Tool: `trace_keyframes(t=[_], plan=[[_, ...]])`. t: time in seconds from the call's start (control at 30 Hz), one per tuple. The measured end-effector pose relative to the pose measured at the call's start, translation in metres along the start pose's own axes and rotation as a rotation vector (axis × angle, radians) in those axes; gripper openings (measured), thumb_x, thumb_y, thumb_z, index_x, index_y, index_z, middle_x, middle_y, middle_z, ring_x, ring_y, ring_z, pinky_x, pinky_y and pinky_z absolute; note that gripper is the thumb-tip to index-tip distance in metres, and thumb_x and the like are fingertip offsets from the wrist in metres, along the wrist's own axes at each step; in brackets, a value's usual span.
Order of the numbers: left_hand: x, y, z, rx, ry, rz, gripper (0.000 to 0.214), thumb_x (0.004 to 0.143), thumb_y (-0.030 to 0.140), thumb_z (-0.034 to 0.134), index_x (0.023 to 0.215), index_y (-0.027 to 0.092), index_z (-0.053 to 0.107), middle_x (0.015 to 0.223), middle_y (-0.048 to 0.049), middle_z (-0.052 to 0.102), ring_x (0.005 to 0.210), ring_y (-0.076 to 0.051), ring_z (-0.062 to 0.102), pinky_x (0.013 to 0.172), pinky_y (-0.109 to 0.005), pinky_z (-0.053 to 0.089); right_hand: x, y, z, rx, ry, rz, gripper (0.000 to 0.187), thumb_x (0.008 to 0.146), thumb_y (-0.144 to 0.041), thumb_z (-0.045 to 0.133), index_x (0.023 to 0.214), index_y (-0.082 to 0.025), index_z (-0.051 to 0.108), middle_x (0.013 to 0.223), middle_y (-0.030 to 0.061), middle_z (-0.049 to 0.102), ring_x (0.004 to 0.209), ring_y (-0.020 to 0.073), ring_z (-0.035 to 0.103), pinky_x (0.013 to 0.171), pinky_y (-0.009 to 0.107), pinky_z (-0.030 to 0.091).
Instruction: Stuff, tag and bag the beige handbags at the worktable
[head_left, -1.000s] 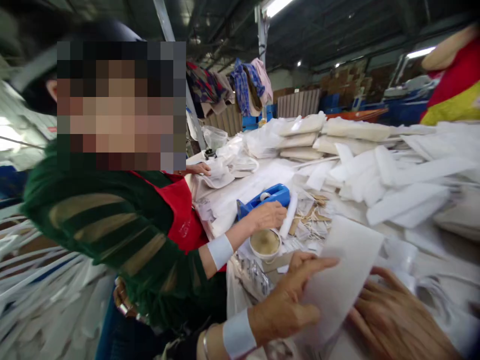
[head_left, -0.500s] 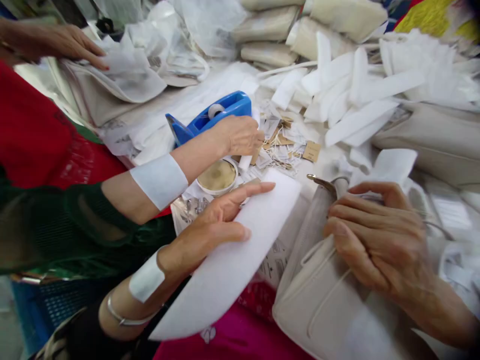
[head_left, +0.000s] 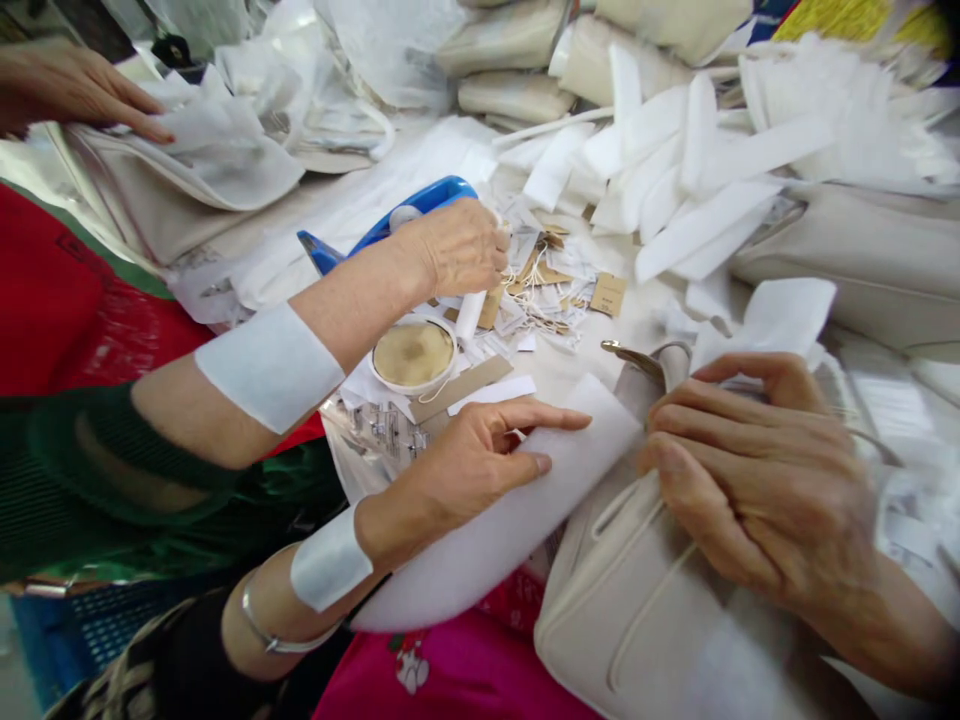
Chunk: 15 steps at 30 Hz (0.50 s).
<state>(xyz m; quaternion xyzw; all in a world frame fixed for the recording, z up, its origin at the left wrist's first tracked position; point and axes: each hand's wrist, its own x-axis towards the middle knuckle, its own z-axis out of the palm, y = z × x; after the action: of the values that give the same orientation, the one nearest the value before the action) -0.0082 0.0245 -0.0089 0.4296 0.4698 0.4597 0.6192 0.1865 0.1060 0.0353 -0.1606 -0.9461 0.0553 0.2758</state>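
Note:
My left hand (head_left: 480, 460) grips a curved white foam sheet (head_left: 480, 560), thumb on top and index finger stretched along it. The sheet's far end meets the side of a beige handbag (head_left: 630, 600). Wrapped round the bag's upper edge is my right hand (head_left: 765, 480), its fingers bent; the fingertips are partly hidden. A strap with a metal clasp (head_left: 630, 355) sticks up beside that hand. White padding (head_left: 787, 310) shows behind the right knuckles.
A co-worker's hand (head_left: 461, 245) reaches over a blue tape dispenser (head_left: 420, 200), near paper tags (head_left: 547, 280) and a round tin (head_left: 414, 352). The co-worker's other hand (head_left: 82, 90) rests on another bag (head_left: 165, 200). Foam strips (head_left: 705, 200) and wrapped bags (head_left: 510, 45) lie behind.
My left hand has moved right with the foam sheet, closer to the bag. The right hand stays on the bag. The view has shifted slightly, and the co-worker's arm appears further left.

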Motion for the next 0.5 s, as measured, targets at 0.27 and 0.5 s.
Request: trace_keyframes(t=[0.27, 0.5], plan=[[0.017, -0.006, 0.015, -0.010, -0.034, 0.100, 0.040, 0.077, 0.009, 0.067, 0.117, 0.017, 0.068, 0.125, -0.0086, 0.064, 0.120, -0.024, 0.056, 0.108, -0.038, 0.038, 0.003, 0.002, 0.000, -0.021, -0.034, -0.004, 0.039, 0.092, -0.015, 0.045, 0.053, -0.018, 0.049, 0.053, -0.0016, 0.055, 0.056, 0.0134, 0.053, 0.083, 0.043, 0.039], [0.043, -0.031, 0.046, 0.049, 0.065, 0.196, 0.037, 0.076, 0.031, 0.068, 0.108, 0.012, 0.072, 0.107, -0.0092, 0.069, 0.106, -0.027, 0.061, 0.101, -0.040, 0.045, -0.012, 0.008, 0.038, 0.064, 0.176, -0.046, 0.029, 0.090, -0.023, 0.050, 0.067, -0.026, 0.067, 0.066, 0.0023, 0.068, 0.063, 0.0215, 0.062, 0.093, 0.049, 0.039]])
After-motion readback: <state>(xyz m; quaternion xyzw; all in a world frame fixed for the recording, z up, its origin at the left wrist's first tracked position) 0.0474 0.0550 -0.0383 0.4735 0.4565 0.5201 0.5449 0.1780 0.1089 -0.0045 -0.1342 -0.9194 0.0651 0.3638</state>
